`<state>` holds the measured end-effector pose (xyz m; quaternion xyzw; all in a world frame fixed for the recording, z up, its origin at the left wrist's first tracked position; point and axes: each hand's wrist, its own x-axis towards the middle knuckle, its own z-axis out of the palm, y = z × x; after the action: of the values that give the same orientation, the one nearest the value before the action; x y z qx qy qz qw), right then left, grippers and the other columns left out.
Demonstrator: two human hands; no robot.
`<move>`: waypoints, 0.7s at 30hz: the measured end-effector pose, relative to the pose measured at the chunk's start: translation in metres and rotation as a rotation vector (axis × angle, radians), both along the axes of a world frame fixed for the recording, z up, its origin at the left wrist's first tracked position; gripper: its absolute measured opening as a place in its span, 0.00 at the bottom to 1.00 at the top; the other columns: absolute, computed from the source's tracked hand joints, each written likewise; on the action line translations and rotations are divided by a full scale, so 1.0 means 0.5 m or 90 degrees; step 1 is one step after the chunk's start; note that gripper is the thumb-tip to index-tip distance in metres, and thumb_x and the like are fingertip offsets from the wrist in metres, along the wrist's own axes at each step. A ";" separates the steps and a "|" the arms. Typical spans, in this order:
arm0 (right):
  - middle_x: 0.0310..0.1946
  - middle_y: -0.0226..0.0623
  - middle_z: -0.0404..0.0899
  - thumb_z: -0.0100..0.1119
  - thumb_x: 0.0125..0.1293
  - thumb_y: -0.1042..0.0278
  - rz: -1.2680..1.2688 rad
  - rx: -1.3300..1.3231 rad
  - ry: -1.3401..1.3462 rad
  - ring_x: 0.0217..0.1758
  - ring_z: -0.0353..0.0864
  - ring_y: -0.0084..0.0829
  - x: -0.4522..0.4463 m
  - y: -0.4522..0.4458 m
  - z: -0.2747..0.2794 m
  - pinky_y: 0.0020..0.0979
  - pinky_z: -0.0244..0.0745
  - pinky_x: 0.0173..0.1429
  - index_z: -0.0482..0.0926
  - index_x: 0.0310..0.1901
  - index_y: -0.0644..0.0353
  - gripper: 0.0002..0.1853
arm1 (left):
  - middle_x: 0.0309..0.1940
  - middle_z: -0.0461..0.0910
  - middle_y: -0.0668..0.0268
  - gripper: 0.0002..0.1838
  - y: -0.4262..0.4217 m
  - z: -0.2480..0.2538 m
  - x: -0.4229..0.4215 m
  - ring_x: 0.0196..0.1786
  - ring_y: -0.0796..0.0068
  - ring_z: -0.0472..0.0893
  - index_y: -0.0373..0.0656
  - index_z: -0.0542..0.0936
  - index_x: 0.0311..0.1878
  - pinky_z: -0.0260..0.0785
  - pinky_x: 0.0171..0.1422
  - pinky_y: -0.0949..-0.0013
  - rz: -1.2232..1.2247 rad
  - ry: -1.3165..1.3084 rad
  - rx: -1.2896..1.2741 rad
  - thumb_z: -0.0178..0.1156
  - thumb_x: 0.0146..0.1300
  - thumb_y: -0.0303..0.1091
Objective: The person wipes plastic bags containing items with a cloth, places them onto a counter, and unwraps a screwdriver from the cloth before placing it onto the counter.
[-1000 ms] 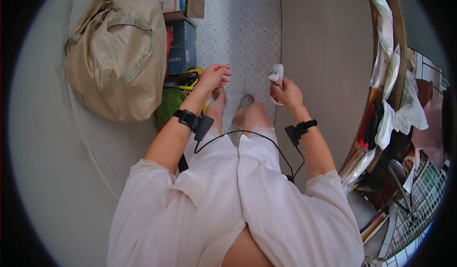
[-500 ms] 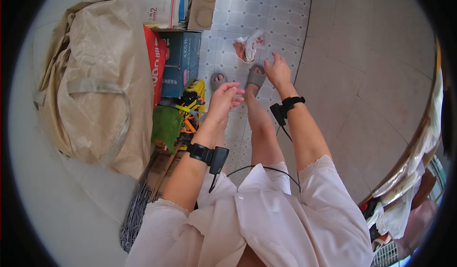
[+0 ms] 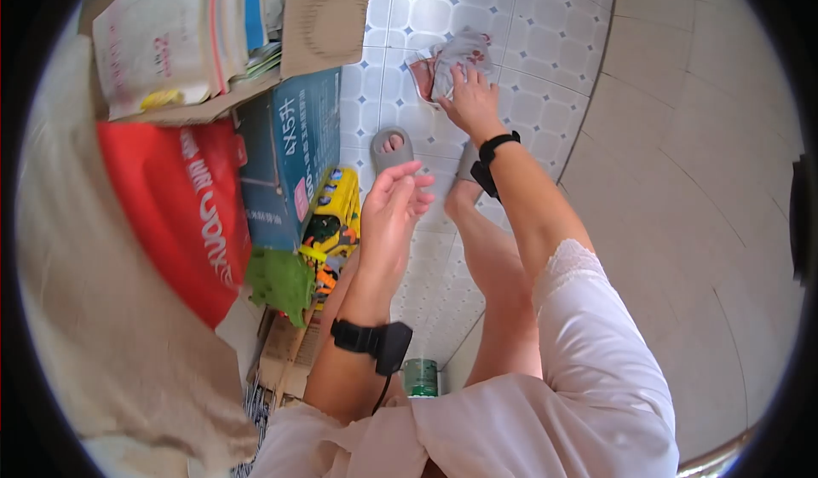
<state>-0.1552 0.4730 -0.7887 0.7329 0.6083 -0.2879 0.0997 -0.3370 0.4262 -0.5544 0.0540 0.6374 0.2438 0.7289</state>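
Note:
On the tiled floor [image 3: 443, 9] ahead lies a crumpled whitish plastic bag [image 3: 464, 50] with red marks, together with a reddish-brown, pale-edged piece [image 3: 422, 76] at its left. My right hand [image 3: 474, 105] reaches down to the bag's near edge, fingers apart and stretched over it; a firm grip is not visible. My left hand [image 3: 394, 214] hangs in the air over the floor, palm inward, fingers loosely bent and holding nothing. Each wrist wears a black strap; the left device [image 3: 375, 342] shows a cable.
To the left stand a carton of papers [image 3: 319, 18], a blue box [image 3: 285, 154], a red bag [image 3: 183, 205] and a big beige bag [image 3: 85, 308]. Yellow and green items [image 3: 332, 214] lie below them. A green can [image 3: 421, 377] stands between my legs. A pale wall [image 3: 673, 188] is at right.
My right hand has gone down and forward to the bag on the floor. My body has leaned forward, bringing the floor and boxes closer. The left hand stays raised and empty.

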 end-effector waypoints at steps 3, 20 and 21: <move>0.77 0.45 0.65 0.78 0.59 0.45 0.024 0.104 -0.079 0.79 0.66 0.52 -0.010 0.033 -0.122 0.66 0.65 0.73 0.66 0.77 0.46 0.47 | 0.53 0.85 0.61 0.15 0.028 -0.027 -0.008 0.46 0.80 0.81 0.38 0.77 0.65 0.73 0.56 0.73 -0.013 -0.009 0.010 0.53 0.82 0.32; 0.49 0.47 0.89 0.64 0.66 0.60 -0.575 -0.138 0.367 0.53 0.89 0.44 0.192 -0.191 -0.167 0.39 0.84 0.56 0.84 0.56 0.60 0.19 | 0.53 0.85 0.59 0.16 0.033 0.002 0.014 0.48 0.77 0.82 0.37 0.78 0.65 0.75 0.58 0.70 0.013 0.030 -0.016 0.53 0.82 0.33; 0.47 0.42 0.89 0.65 0.68 0.58 -0.690 -0.198 0.574 0.51 0.90 0.38 0.244 -0.208 -0.139 0.37 0.84 0.55 0.83 0.56 0.60 0.20 | 0.52 0.86 0.60 0.16 0.028 0.021 0.018 0.47 0.78 0.83 0.37 0.78 0.65 0.75 0.57 0.71 0.007 0.033 -0.018 0.54 0.81 0.33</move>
<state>-0.0330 0.3689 -0.8582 0.7190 0.0931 -0.6545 -0.2145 -0.3279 0.4403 -0.5440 0.0469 0.6598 0.2371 0.7115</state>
